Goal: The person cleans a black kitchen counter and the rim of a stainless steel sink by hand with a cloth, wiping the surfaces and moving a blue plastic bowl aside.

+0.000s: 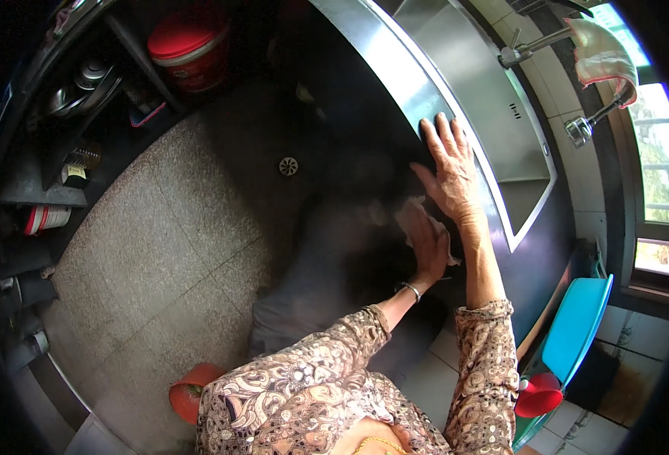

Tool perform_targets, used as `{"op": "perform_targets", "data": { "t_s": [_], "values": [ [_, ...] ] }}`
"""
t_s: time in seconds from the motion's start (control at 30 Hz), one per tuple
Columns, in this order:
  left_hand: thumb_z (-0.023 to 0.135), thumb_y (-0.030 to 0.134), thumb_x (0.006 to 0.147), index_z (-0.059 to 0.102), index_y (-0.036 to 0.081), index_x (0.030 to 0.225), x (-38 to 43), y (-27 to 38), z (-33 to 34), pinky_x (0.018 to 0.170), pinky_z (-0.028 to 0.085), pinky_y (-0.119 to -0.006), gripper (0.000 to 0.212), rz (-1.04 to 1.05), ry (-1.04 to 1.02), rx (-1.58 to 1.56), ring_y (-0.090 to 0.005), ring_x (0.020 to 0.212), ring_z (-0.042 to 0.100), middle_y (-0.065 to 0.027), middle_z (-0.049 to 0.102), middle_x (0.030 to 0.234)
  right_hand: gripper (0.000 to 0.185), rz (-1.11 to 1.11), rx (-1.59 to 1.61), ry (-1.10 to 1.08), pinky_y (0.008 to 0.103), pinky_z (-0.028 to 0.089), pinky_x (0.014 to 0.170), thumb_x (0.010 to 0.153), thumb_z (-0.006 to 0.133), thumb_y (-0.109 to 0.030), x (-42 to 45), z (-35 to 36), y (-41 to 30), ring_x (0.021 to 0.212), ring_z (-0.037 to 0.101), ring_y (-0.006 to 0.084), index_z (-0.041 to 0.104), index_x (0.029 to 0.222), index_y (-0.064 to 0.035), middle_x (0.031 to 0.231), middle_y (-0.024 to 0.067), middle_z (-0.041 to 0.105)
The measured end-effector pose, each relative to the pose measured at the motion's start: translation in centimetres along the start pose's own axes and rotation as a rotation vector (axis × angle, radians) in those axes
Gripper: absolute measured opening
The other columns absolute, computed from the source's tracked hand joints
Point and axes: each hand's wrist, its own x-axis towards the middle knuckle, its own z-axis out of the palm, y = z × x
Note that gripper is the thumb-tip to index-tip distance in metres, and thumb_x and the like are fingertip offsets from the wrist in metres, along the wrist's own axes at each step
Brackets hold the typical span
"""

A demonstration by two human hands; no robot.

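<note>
My left hand, with a metal bangle at its wrist, presses a pale cloth against a dark surface below the counter's edge; what that surface is cannot be told in the shadow. Flat on the steel front rim of the sink rests my right hand, its fingers spread and nothing in it. Beyond that hand lies the steel sink basin.
A tap with a cloth on its spout stands behind the sink. At right are a blue basin and a red cup. Left are shelves, a red bucket, and an orange container on the floor.
</note>
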Motion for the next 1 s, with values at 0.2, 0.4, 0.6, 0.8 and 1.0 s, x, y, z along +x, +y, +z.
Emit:
{"op": "perform_targets", "data": {
  "t_s": [0.2,0.4,0.6,0.8,1.0],
  "values": [
    [0.028,0.038,0.092,0.005,-0.007,0.133,8.4,-4.2,-1.8,0.106,0.005,-0.040,0.065,-0.164,0.134,0.168,-0.0338,0.130,0.007,-0.0251,0.005,0.140,0.065,-0.010,0.031,-0.018,0.0475,0.019,0.102,0.071,0.064,-0.019,0.1,0.0,-0.8,0.125,0.023,0.0380,0.035,0.129,-0.0158,0.135,0.0162,0.029],
    [0.035,0.018,0.090,0.029,-0.005,0.127,17.1,-7.2,-5.7,0.099,0.025,-0.039,0.044,0.334,0.540,0.271,-0.0289,0.119,0.034,-0.0203,0.037,0.128,0.066,0.011,0.047,-0.021,0.0483,0.019,0.102,0.069,0.065,-0.016,-0.2,-0.5,-1.0,0.125,0.023,0.0378,0.037,0.129,-0.0151,0.134,0.0164,0.030],
    [0.029,0.022,0.093,0.026,0.001,0.131,23.6,-6.0,-7.4,0.101,0.022,-0.030,0.044,-0.312,0.383,-1.022,-0.0215,0.121,0.031,-0.0119,0.031,0.134,0.071,0.062,0.038,-0.041,0.0478,0.020,0.101,0.065,0.069,-0.014,-0.8,-0.2,-0.2,0.125,0.023,0.0382,0.036,0.129,-0.0150,0.135,0.0162,0.030],
    [0.035,0.030,0.091,0.044,0.001,0.119,31.1,-14.7,-12.0,0.083,0.038,-0.029,0.042,-0.238,0.422,-0.370,-0.0191,0.097,0.048,-0.0094,0.050,0.110,0.069,-0.046,0.084,0.002,0.0479,0.022,0.100,0.065,0.069,-0.016,0.7,-0.7,-2.4,0.123,0.025,0.0393,0.039,0.126,-0.0151,0.134,0.0154,0.031],
    [0.040,0.042,0.088,0.046,0.000,0.114,28.0,2.3,-15.7,0.058,0.044,-0.026,0.050,0.099,0.180,-1.319,-0.0176,0.073,0.052,-0.0083,0.055,0.098,0.068,0.015,0.056,0.010,0.0469,0.023,0.100,0.066,0.068,-0.019,-0.7,0.9,-0.2,0.123,0.025,0.0388,0.037,0.127,-0.0156,0.132,0.0146,0.034]
  ]
}}
